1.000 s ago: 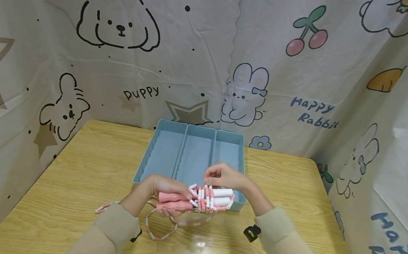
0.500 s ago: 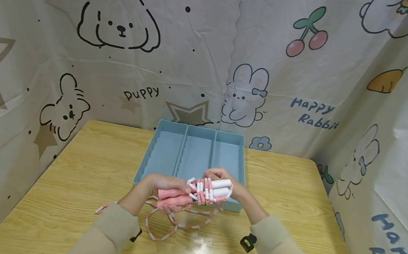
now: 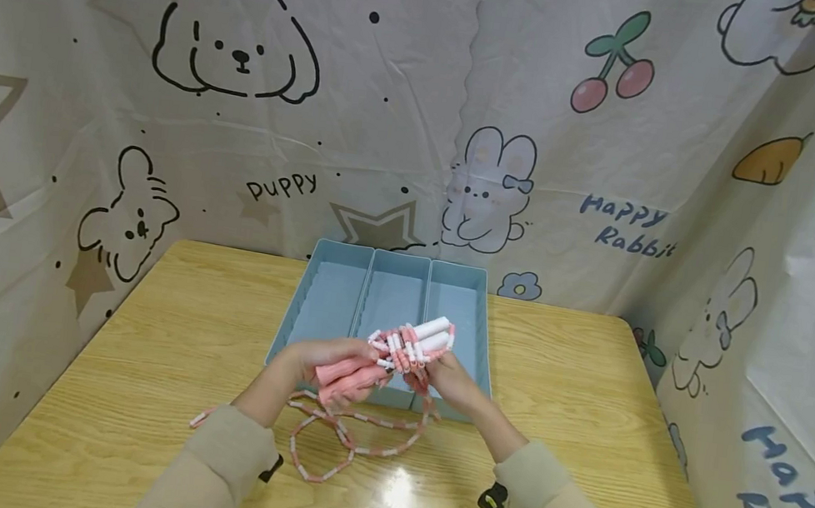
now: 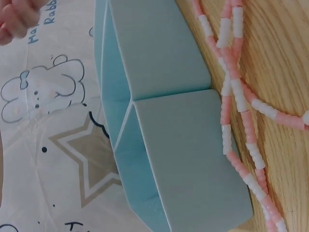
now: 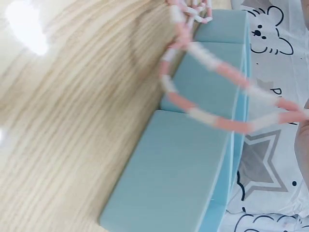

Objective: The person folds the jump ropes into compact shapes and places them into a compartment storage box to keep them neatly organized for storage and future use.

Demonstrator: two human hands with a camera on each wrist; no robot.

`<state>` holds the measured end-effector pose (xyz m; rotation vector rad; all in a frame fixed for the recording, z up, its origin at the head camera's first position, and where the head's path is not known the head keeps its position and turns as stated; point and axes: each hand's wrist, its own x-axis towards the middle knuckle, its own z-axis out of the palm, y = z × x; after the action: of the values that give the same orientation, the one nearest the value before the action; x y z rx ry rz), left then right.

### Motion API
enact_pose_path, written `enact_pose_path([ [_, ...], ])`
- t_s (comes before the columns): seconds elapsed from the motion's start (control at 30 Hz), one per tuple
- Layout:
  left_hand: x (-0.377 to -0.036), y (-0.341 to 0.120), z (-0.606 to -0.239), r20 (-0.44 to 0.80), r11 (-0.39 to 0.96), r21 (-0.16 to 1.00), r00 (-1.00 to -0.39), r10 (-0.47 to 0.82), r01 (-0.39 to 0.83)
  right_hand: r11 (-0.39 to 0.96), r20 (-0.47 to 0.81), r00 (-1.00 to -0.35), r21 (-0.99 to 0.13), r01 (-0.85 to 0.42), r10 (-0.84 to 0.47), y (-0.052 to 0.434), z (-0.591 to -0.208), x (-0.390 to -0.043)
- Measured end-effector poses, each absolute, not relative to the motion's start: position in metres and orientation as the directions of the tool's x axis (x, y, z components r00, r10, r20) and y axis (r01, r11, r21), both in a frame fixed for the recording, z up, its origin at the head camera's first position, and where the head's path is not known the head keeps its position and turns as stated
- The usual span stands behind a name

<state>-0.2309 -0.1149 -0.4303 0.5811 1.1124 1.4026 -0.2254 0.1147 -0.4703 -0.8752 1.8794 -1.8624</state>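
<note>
Mid-wrap: our left hand (image 3: 335, 363) grips the jump rope (image 3: 396, 353) handles, right hand (image 3: 442, 375) pinches the cord; next loop needs slack.

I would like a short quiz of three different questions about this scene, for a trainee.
1. True or false: the tray has three compartments.
2. What does the left hand grip? A) the rope's pink handles B) the tray C) nothing
3. Fill in: the loose rope lies on the ____.

Key:
1. true
2. A
3. table
</note>
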Motion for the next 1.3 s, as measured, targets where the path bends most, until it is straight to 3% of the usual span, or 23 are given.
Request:
enact_pose_path([
  [0.2,-0.238,-0.123,-0.429,-0.214,0.039,0.864,-0.295,0.931,-0.502,0.076,0.057,-0.762,-0.987,-0.138,-0.645,0.113,-0.470,-0.220],
  [0.47,-0.243,-0.129,-0.429,-0.212,0.006,0.882,-0.386,0.898,-0.472,0.053,0.052,-0.767,-0.992,-0.112,-0.640,0.112,-0.470,-0.218],
  [0.83,-0.246,-0.133,-0.436,-0.217,-0.007,0.891,-0.439,0.872,-0.455,0.075,-0.025,-0.756,-0.997,-0.032,-0.654,0.118,-0.472,-0.218],
  [1.3,-0.247,-0.132,-0.438,-0.221,-0.047,0.870,-0.475,0.852,-0.490,0.074,-0.022,-0.721,-0.996,-0.040,-0.693,0.126,-0.472,-0.218],
])
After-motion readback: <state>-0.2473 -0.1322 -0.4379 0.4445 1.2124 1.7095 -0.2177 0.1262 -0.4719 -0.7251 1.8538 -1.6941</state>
